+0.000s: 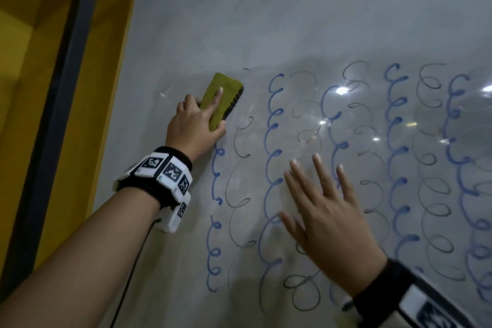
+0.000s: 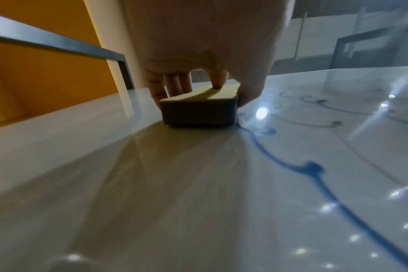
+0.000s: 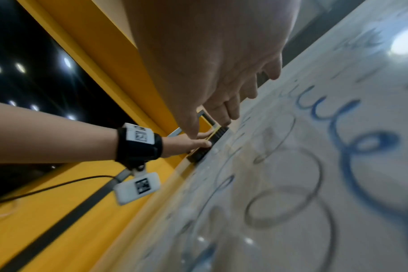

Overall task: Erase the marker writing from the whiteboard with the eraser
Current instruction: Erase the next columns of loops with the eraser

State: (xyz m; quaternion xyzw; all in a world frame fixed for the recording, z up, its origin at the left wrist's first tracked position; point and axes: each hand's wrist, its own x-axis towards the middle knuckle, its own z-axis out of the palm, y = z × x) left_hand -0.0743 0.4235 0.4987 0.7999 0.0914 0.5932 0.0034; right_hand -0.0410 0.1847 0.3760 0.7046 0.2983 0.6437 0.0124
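Note:
A glossy whiteboard (image 1: pixel 266 21) fills the head view, covered with columns of blue and grey looping marker writing (image 1: pixel 274 141). My left hand (image 1: pixel 197 125) grips a yellow-green eraser (image 1: pixel 222 98) with a black felt base, thumb and fingers on its sides and the index finger laid along its back, pressing it flat on the board at the top of the leftmost blue column. The left wrist view shows the eraser (image 2: pixel 198 110) on the board with a blue line (image 2: pixel 314 169) running from it. My right hand (image 1: pixel 327 210) lies flat on the board with fingers spread, over the writing.
A yellow wall (image 1: pixel 87 88) with a dark vertical frame strip (image 1: pixel 61 88) borders the board's left edge. The board above the eraser carries only faint smudges. Bright light reflections (image 1: pixel 342 90) dot the glossy surface. A black cable (image 1: pixel 133 274) hangs from my left wristband.

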